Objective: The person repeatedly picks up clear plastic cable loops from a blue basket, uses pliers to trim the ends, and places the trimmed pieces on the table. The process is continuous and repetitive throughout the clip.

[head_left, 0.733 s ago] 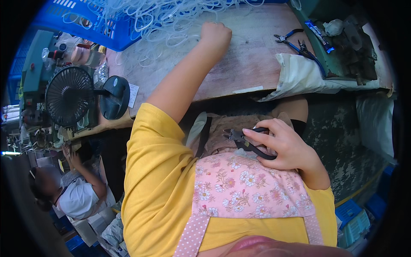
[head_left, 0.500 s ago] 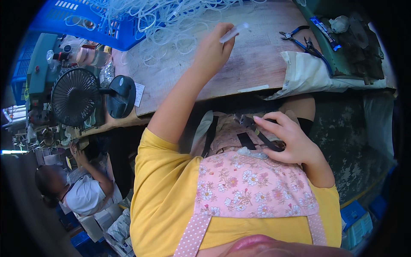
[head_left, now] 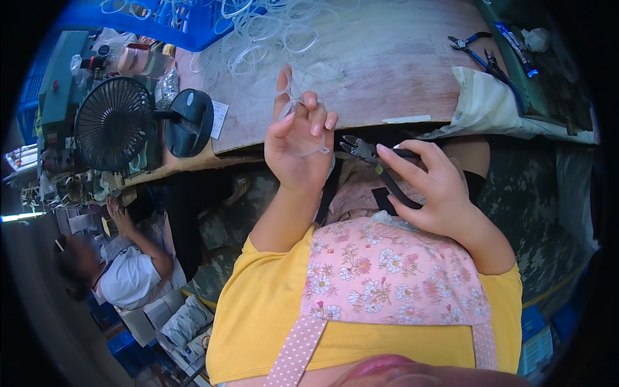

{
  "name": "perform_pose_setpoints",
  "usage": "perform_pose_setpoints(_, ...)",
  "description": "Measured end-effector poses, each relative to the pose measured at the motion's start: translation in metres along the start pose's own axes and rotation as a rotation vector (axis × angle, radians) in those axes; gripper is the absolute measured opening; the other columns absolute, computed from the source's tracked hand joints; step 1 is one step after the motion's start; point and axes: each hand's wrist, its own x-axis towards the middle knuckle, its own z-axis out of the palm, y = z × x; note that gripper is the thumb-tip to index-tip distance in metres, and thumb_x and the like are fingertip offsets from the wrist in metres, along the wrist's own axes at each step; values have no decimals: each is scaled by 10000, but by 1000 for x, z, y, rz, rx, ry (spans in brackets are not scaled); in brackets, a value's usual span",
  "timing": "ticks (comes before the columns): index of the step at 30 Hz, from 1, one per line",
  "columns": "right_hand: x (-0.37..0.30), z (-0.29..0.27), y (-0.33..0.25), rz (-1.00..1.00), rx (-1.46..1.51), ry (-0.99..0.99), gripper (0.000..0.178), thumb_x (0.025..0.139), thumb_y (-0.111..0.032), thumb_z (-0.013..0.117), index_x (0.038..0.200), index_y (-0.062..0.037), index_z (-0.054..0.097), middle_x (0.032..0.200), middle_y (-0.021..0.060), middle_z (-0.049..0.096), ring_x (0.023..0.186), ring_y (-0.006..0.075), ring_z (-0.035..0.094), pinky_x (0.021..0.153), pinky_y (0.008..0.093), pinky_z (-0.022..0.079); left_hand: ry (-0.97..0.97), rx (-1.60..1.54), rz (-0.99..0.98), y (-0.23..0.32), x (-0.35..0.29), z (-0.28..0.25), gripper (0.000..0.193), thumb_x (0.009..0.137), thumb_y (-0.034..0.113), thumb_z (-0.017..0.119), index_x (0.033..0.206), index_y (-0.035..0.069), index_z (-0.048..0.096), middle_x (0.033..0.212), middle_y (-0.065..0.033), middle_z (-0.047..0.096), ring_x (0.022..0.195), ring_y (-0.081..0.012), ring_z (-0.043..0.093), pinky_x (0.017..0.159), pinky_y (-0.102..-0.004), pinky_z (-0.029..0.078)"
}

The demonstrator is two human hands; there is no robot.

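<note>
A thin clear plastic piece point(head_left: 324, 150) is held by the half-curled fingers of the left hand point(head_left: 293, 143), near black-handled cutters point(head_left: 362, 152) gripped in the right hand point(head_left: 433, 184), before the bench point(head_left: 393, 77).

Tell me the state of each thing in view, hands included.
Left hand: palm showing, fingers partly curled
Clear loop: held in the left hand
Right hand: gripping black-handled cutters
Black-handled cutters: handles spread
Blue-handled pliers: lying unheld
Loose loops: tangled on the table
Blue basket: partly out of view
Black fan: spinning or not, cannot tell
</note>
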Motion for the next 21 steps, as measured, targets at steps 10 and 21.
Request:
perform_pose_setpoints(10,5,2,-12,-122,-157,-81,691,628,-137,741,1296,-179,572,1068,148,507,848,296,525,746,387,436,-15,42,97,0,-10,11,738,789,198,531,1477,122,278,919,-85,438,664,-142,431,740,-297,394)
perform_pose_setpoints(21,4,2,4,-204,-244,-91,667,631,-95,767,1268,-205,599,1013,139,516,817,286,544,685,366,469,-17,-10,-233,9,-5,16,736,753,219,479,1455,69,313,872,-73,477,644,-134,449,738,-325,424)
